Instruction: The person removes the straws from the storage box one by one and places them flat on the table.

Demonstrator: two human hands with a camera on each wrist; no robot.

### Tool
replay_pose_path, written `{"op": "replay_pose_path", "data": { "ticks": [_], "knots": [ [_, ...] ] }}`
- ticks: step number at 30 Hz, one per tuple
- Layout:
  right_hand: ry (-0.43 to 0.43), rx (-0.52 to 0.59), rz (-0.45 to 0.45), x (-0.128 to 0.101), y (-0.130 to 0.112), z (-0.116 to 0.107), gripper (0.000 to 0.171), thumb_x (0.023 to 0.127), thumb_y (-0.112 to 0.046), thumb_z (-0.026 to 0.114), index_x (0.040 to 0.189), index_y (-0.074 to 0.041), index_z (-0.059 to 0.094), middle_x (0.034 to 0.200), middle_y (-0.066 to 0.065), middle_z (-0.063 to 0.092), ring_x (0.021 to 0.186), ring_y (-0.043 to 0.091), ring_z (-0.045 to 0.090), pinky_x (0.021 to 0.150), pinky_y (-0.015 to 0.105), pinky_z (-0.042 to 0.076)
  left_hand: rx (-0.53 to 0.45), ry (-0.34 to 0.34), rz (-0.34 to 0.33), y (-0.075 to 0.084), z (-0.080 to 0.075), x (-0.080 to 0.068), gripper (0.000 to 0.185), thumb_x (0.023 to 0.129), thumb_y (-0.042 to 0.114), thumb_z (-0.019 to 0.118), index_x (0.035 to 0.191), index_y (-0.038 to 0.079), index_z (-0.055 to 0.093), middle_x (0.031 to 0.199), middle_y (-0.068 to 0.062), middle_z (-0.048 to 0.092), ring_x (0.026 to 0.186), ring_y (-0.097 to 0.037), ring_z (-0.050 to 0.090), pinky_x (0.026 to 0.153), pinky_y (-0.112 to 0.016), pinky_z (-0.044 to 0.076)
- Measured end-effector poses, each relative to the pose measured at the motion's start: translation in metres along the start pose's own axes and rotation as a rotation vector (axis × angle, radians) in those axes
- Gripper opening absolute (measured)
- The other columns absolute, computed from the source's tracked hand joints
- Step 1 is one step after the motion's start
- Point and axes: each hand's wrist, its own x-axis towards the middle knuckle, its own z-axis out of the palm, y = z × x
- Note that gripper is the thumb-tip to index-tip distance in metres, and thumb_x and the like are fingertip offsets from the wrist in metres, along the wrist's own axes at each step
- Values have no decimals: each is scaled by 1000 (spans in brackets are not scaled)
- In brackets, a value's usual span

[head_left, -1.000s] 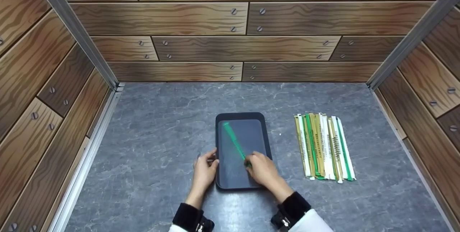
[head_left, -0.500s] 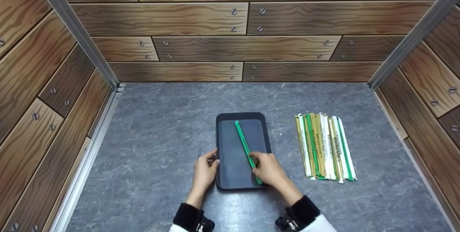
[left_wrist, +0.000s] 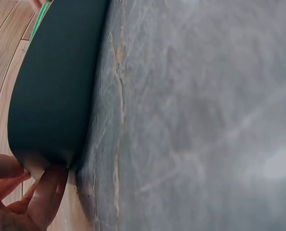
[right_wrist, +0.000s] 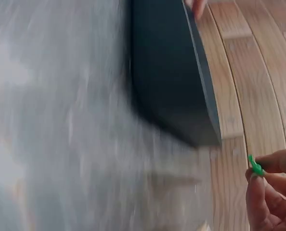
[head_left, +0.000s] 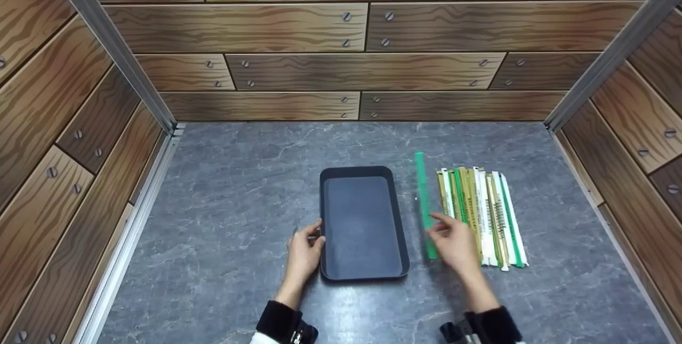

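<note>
A dark rectangular tray (head_left: 358,227) lies on the grey tabletop, its bare bottom showing in the head view. At its left side my left hand (head_left: 303,253) holds the wall; in the left wrist view, the bent fingers (left_wrist: 46,190) touch the outside of the tray (left_wrist: 56,82). My right hand (head_left: 454,240) pinches a green wrapped straw (head_left: 422,189) between thumb and fingers, right of the tray. One green end of the straw (right_wrist: 256,166) shows in the right wrist view. Close by on the right lies a row of wrapped straws (head_left: 484,211), partly covered by that hand.
The row mixes white, gold-brown and green wrappers, lying side by side. Wood-patterned panels (head_left: 341,72) close off the back and both sides, with metal frame strips (head_left: 122,237) along the edges. A marbled grey table surface (head_left: 240,200) spreads left of the tray.
My right hand has carried the green straw from over the tray rightward, to between the tray and the row. The straw now points nearly straight away. My left hand and the tray stayed put.
</note>
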Motion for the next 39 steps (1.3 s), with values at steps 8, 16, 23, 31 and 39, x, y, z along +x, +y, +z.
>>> {"op": "replay_pose_path", "data": {
  "ticks": [8,16,23,31,39],
  "knots": [
    [127,-257,101,7,42,-43,35,85,-6,63,119,3,68,85,13,71,69,30,68,52,40,51,3,8,8,-1,-1,1,39,88,-5,66,127,-1,64,101,-19,69,85,-25,71,75,-34,58],
    [46,-343,274,12,58,-60,43,89,-11,53,130,-2,62,96,14,70,62,25,58,43,34,38,1,16,27,-3,-2,1,39,87,-6,66,127,-2,64,100,-19,70,84,-25,71,74,-33,58],
    [-8,-355,290,16,64,-61,44,91,-10,51,133,0,59,99,18,69,55,21,51,43,32,34,14,17,18,-1,-2,1,39,88,-5,66,127,-1,64,99,-17,70,83,-24,71,77,-36,57],
    [-43,-313,300,21,60,-63,48,96,-18,56,139,4,51,118,26,61,93,42,60,65,49,50,48,8,24,1,-3,2,39,89,-5,65,128,-2,63,101,-19,70,85,-25,71,77,-35,58],
    [100,-298,25,24,41,-58,41,96,-17,63,127,8,59,117,29,56,96,42,59,75,56,50,182,-88,84,6,-18,10,36,97,9,60,130,-6,60,107,-18,69,97,-30,68,86,-43,54]
  ]
}}
